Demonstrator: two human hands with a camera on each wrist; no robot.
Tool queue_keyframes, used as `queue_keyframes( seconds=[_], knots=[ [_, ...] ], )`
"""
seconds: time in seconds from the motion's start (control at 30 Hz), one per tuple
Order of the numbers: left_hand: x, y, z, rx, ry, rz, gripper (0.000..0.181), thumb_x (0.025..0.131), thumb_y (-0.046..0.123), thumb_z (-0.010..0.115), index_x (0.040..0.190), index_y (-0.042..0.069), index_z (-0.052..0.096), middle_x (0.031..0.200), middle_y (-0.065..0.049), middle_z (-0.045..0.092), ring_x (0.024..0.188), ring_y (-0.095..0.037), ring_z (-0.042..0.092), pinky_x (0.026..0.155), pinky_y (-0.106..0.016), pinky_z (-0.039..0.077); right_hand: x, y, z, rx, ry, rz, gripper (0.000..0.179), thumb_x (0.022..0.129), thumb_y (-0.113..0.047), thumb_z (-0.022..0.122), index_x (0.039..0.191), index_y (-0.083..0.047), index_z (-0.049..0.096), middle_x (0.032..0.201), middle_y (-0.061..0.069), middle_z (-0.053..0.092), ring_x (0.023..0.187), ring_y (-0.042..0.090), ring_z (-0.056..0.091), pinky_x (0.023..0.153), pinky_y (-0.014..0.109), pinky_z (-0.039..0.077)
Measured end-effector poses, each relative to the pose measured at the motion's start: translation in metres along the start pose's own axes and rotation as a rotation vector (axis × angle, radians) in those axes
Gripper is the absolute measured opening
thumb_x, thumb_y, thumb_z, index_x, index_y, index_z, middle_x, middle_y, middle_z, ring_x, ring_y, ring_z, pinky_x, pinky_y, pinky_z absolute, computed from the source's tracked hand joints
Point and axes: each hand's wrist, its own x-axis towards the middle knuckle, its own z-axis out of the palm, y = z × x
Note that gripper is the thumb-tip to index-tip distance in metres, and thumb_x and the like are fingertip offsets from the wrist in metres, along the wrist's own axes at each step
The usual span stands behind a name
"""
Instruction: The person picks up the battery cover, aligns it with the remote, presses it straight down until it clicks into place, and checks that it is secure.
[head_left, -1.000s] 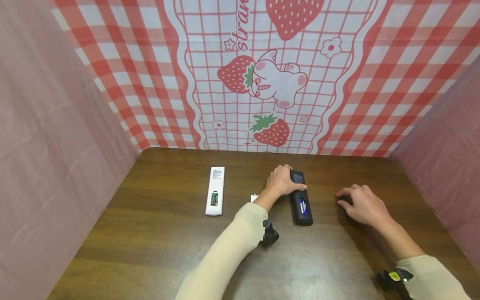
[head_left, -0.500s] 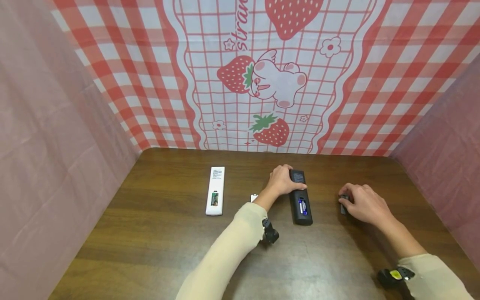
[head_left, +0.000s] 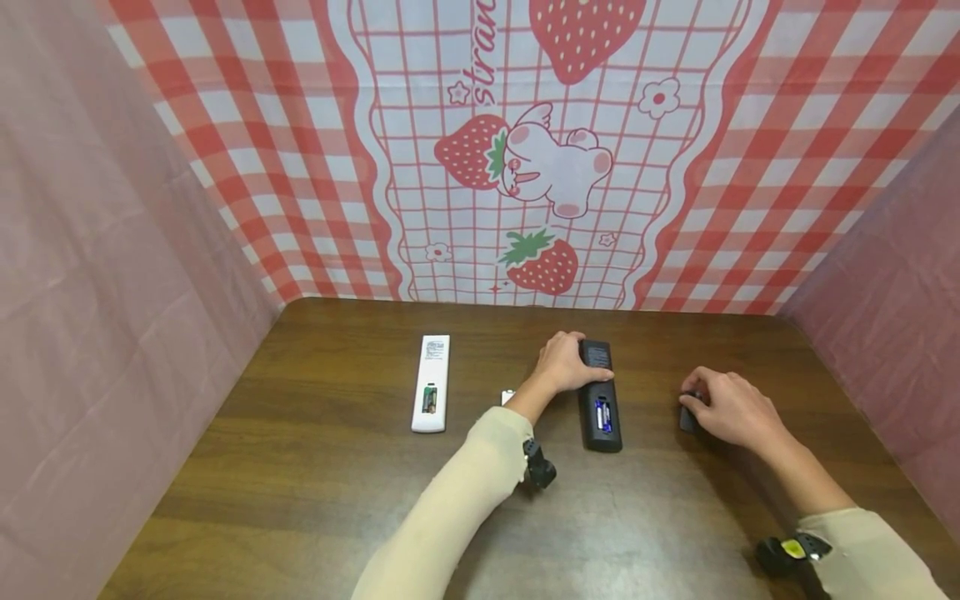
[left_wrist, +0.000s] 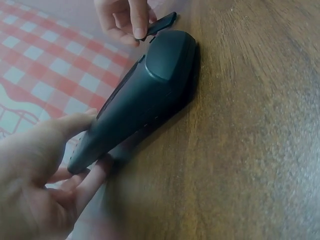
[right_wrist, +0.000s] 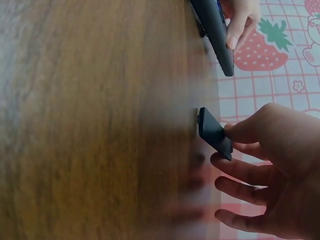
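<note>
Sleeves (head_left: 450,500) of pale cloth come in from the near side of the black remote (head_left: 597,390), a small dark wrist camera (head_left: 538,467) worn at each cuff. The black remote lies back up along the tabletop (head_left: 300,500), the battery compartment (head_left: 602,400) near its closer end uncovered, with blue-and-silver batteries (head_left: 603,416) inside. Well to the left of the black remote, and nearly parallel to it, a white remote (head_left: 431,372) also lies back up; its second compartment (head_left: 431,385) is uncovered too and holds green-and-dark cells (head_left: 429,401), too small to count. Right of the black remote and apart from it, a dark cover (right_wrist: 212,131) is pinched by the right hand (head_left: 731,408) between thumb and forefinger, the other fingers loosely spread; the piece juts from the fingertips on the side facing the black remote. Left of the black remote, a small white piece (head_left: 508,396) shows past the left forearm, mostly hidden. The left hand (head_left: 561,362) grips the farther half of the black remote, thumb over its back, fingers beneath. Beyond the black remote's far end hangs a red-and-white checked cloth (head_left: 315,167) printed with strawberries.
</note>
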Motion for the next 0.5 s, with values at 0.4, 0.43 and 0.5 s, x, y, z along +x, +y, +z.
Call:
queue_keyframes(
  seconds=[0.4,0.43,0.5],
  knots=[
    [0.002,-0.0024,0.004,-0.028,-0.008,0.007,0.095,0.089,0.058,0.093,0.166,0.017,0.056,0.151,-0.009,0.068,0.124,-0.019,0.065,0.108,-0.033,0.061,0.0007,0.0025,-0.0016,0.056,-0.051,-0.017,0.021,0.102,-0.017,0.079,0.118,-0.003,0.078,0.095,0.009,0.072,0.082,0.019,0.059,0.063,0.031,0.043],
    [0.002,-0.0025,0.0042,-0.03,-0.007,0.006,0.094,0.089,0.058,0.093,0.165,0.017,0.056,0.151,-0.009,0.068,0.124,-0.019,0.065,0.108,-0.033,0.06,0.0008,0.0027,-0.0015,0.054,-0.05,-0.026,0.021,0.102,-0.016,0.079,0.119,-0.003,0.079,0.095,0.008,0.073,0.082,0.018,0.059,0.063,0.03,0.044],
    [0.002,-0.0026,0.0043,-0.029,-0.005,0.005,0.094,0.089,0.058,0.093,0.165,0.017,0.056,0.151,-0.009,0.068,0.124,-0.019,0.065,0.109,-0.033,0.061,0.0009,0.0031,-0.0012,0.05,-0.044,-0.049,0.021,0.101,-0.015,0.079,0.119,-0.002,0.081,0.094,0.008,0.076,0.082,0.017,0.06,0.064,0.03,0.045]
  ],
)
